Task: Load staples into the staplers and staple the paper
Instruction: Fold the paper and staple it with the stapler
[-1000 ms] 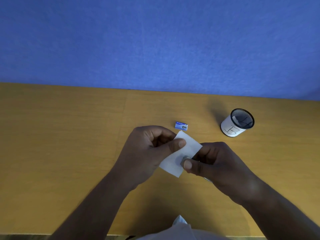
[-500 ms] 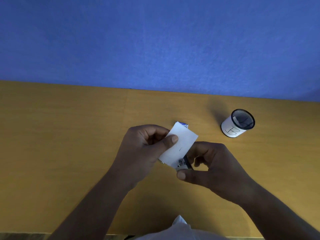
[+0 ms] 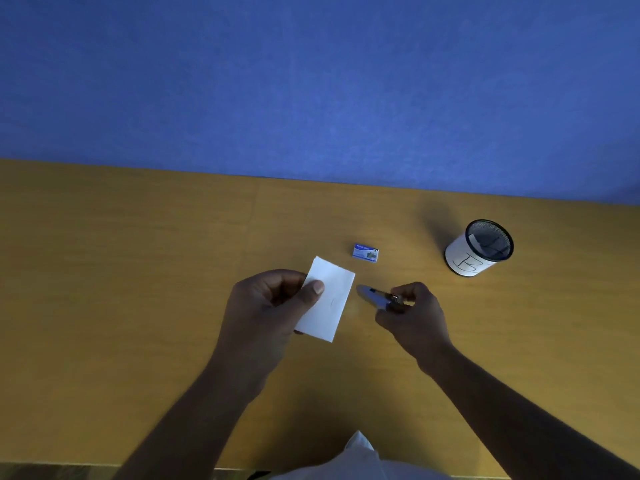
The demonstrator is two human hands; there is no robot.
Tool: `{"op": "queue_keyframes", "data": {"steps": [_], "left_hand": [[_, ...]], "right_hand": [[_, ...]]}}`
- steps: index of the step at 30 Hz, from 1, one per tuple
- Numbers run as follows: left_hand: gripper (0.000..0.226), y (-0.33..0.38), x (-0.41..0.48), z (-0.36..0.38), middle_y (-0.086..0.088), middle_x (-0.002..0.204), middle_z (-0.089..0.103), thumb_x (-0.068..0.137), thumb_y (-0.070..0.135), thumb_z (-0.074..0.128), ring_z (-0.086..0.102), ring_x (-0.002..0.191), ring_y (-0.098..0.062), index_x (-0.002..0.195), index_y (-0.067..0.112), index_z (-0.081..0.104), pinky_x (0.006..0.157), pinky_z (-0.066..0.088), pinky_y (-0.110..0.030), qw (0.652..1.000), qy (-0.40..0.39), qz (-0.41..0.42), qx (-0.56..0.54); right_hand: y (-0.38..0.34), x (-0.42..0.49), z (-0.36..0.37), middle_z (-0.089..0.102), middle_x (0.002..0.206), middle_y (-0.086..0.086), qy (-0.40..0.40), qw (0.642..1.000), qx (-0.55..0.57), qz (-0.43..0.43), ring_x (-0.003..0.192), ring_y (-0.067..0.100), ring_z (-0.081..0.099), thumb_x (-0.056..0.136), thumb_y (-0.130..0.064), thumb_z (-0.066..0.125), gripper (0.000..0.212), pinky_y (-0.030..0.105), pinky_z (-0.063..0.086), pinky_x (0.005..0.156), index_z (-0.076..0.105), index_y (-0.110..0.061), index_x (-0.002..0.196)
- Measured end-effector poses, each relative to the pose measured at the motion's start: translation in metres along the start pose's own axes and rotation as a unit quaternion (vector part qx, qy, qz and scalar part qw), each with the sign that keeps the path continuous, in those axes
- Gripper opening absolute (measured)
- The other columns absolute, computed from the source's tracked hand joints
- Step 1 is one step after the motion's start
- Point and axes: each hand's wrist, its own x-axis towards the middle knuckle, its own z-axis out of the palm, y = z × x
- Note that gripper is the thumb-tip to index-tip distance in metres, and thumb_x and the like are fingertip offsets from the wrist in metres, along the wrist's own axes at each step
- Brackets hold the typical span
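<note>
My left hand (image 3: 266,306) pinches a small folded white paper (image 3: 330,301) by its left edge, thumb on top, just above the table. A thin staple mark shows near the paper's middle. My right hand (image 3: 414,315) grips a small silver stapler (image 3: 374,296), its nose pointing left at the paper's right edge with a narrow gap between them. A small blue staple box (image 3: 365,252) lies flat on the table just beyond both hands.
A black mesh pen cup (image 3: 479,249) with a white label stands at the right on the yellow wooden table (image 3: 121,271). A blue wall rises behind the table. White clothing (image 3: 360,459) shows at the bottom edge.
My right hand has pulled the stapler off the paper and moved right. My left hand has drawn the paper left and turned it flatter, uncovering the staple box.
</note>
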Motion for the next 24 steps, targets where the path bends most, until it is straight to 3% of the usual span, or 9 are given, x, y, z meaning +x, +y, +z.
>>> {"op": "queue_keyframes", "data": {"steps": [4,11,19,24], "left_hand": [[0.007,-0.004,-0.004,-0.001,-0.01,0.081,0.074,0.086,0.018,0.074,0.063,0.065,-0.002,0.082,0.019,0.079,0.052,0.047,-0.014,1.0,0.01,-0.017,0.007],[0.006,-0.005,-0.006,-0.004,-0.003,0.08,0.076,0.086,0.019,0.074,0.066,0.066,-0.001,0.083,0.02,0.079,0.052,0.048,-0.014,1.0,0.022,-0.019,0.004],[0.007,-0.009,-0.008,-0.002,-0.006,0.083,0.076,0.087,0.021,0.073,0.067,0.071,-0.007,0.084,0.018,0.079,0.054,0.048,-0.016,1.0,0.004,-0.029,0.005],[0.007,-0.007,-0.008,-0.001,-0.007,0.082,0.076,0.087,0.02,0.073,0.066,0.069,-0.006,0.083,0.019,0.079,0.054,0.048,-0.016,1.0,-0.002,-0.027,0.004]], "right_hand": [[0.012,0.01,0.015,0.064,0.095,0.0,0.047,0.999,-0.005,-0.001,0.077,0.018,0.064,0.063,-0.02,0.082,0.045,0.025,0.045,0.05,0.058,-0.022,0.101],[0.028,0.02,0.02,0.065,0.1,-0.005,0.04,0.999,-0.002,-0.01,0.091,0.013,0.065,0.065,-0.013,0.083,0.049,0.029,0.054,0.061,0.062,-0.021,0.109],[0.043,0.026,0.02,0.058,0.098,-0.003,-0.011,0.982,-0.179,-0.051,0.088,0.017,0.057,0.06,-0.025,0.083,0.054,0.022,0.038,0.06,0.058,-0.019,0.108],[0.047,0.028,0.025,0.058,0.107,0.001,-0.037,0.959,-0.277,-0.045,0.094,0.022,0.06,0.065,-0.029,0.08,0.056,0.031,0.051,0.073,0.061,-0.02,0.116]]}}
